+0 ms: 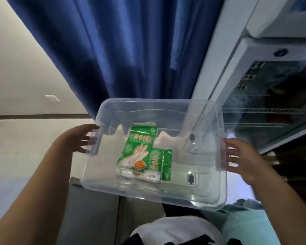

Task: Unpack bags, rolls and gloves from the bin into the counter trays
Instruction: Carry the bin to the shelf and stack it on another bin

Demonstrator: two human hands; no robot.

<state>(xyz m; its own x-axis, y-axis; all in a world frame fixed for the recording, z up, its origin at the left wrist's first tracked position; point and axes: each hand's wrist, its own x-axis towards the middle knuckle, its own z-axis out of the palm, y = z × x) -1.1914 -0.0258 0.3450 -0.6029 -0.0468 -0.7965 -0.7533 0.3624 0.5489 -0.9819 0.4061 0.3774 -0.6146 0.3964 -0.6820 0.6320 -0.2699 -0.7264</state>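
I hold a clear plastic bin (166, 197) in the air with both hands. My left hand (78, 138) grips its left wall and my right hand (242, 160) grips its right wall. Inside lie a green glove packet (138, 149) printed with a hand, a second green packet (163, 163) beside it on the right, and a white roll (140, 175) under their near ends. No counter trays show in this view.
A blue curtain (131, 50) hangs straight ahead. A white cabinet with a dark glass door (272, 103) stands to the right. A pale wall and floor (25, 135) lie to the left, and a grey surface (92, 209) sits below the bin.
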